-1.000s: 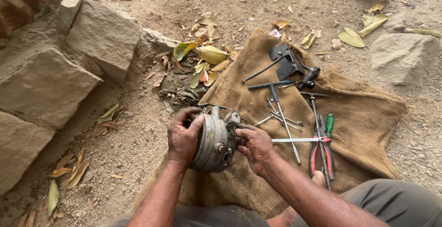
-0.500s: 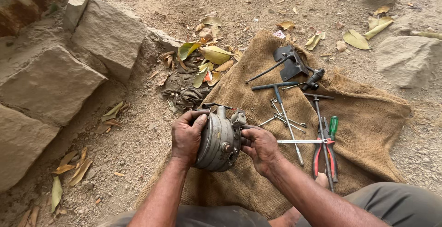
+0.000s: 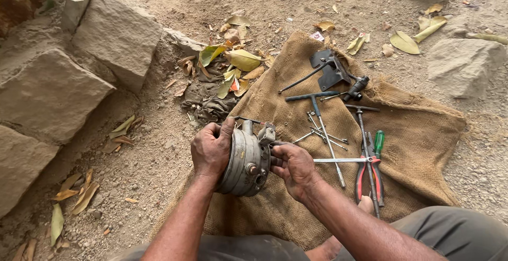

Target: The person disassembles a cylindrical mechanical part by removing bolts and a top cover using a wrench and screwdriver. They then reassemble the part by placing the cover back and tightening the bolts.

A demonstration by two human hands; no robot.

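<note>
A round grey metal engine part (image 3: 244,161) stands on edge over a brown burlap sack (image 3: 407,134). My left hand (image 3: 211,147) grips its left rim, fingers curled over the top. My right hand (image 3: 293,167) holds its right face, with the fingertips at a small fitting near the top right of the part. Both forearms reach in from the bottom of the view.
On the sack lie T-handle wrenches (image 3: 323,118), red-handled pliers (image 3: 364,179), a green-handled screwdriver (image 3: 378,144), thin rods and a black metal bracket (image 3: 330,70). Large stone blocks (image 3: 58,92) stand at the left, a rock (image 3: 463,65) at the right. Dry leaves (image 3: 238,62) and a rag lie on dirt.
Both hands and the metal part have stayed in nearly the same place on the sack. The right fingers have shifted slightly on the part's face.
</note>
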